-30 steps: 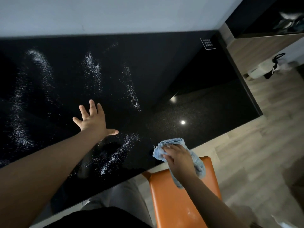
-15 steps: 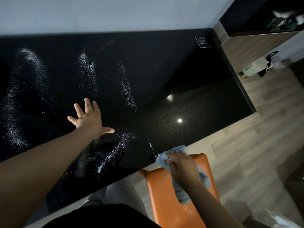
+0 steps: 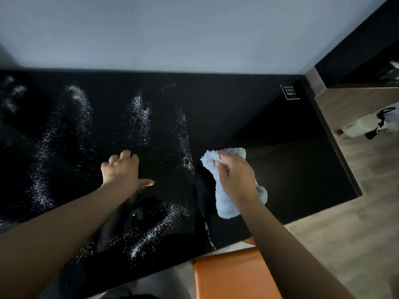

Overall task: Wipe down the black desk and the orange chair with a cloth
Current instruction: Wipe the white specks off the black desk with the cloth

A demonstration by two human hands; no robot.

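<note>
Sitting nearest, at the bottom edge, is the orange chair [image 3: 233, 275], its top just at the front edge of the black desk [image 3: 291, 169], with the right forearm crossing above it. Farther in, the right hand [image 3: 235, 180] has its fingers curled tight around a bunched light-blue cloth [image 3: 225, 203], which lies against the desk top right of the middle. Level with it, to the left, the left hand [image 3: 122, 169] rests on the desk with its thumb spread wide and its fingers loosely bent, holding nothing. White speckled streaks [image 3: 138, 117] run across the dark surface around and beyond this hand. A small sign [image 3: 290, 92] stands at the desk's far right corner, against the pale wall [image 3: 172, 35]. Wood-look floor [image 3: 345, 234] shows to the right.
</note>
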